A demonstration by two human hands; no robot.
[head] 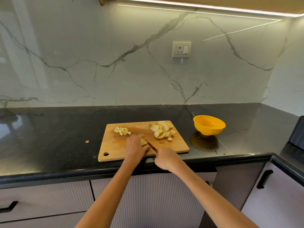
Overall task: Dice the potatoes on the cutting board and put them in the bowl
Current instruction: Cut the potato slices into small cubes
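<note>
While two hands [135,148] [165,157] work, one bowl [209,125] waits.

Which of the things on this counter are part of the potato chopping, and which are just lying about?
Part of the job: cutting board; potato slices; diced pile; piece being cut, held by left hand; knife, gripped by right hand; yellow bowl.

Lying about: stray scrap on the countertop; wall socket; dark object at far right.
</note>
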